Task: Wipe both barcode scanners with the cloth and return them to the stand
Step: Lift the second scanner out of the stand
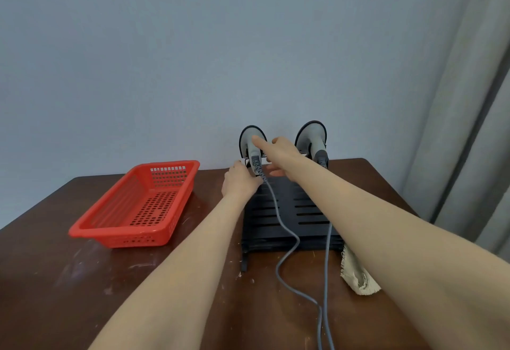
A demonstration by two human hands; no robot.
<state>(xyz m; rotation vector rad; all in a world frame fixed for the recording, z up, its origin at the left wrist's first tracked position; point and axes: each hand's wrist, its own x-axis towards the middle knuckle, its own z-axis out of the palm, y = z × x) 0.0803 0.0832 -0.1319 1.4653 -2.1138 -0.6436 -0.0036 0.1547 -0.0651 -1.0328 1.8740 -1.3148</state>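
Note:
Two grey barcode scanners stand upright at the back of the black slotted stand (287, 211), the left scanner (249, 135) and the right scanner (313, 133). Their grey cables (287, 253) trail over the stand toward me. My left hand (238, 181) grips the lower end of the left scanner's handle where the cable comes out. My right hand (280, 153) reaches across, its straight index finger resting on that scanner's neck and its thumb just right of the cable. A beige cloth (358, 278) lies on the table right of the stand, partly under my right forearm.
A red perforated plastic basket (138, 206) sits on the brown wooden table (55, 280) left of the stand. A blue-grey wall rises directly behind the scanners. A grey curtain (469, 129) hangs at the right beyond the table edge.

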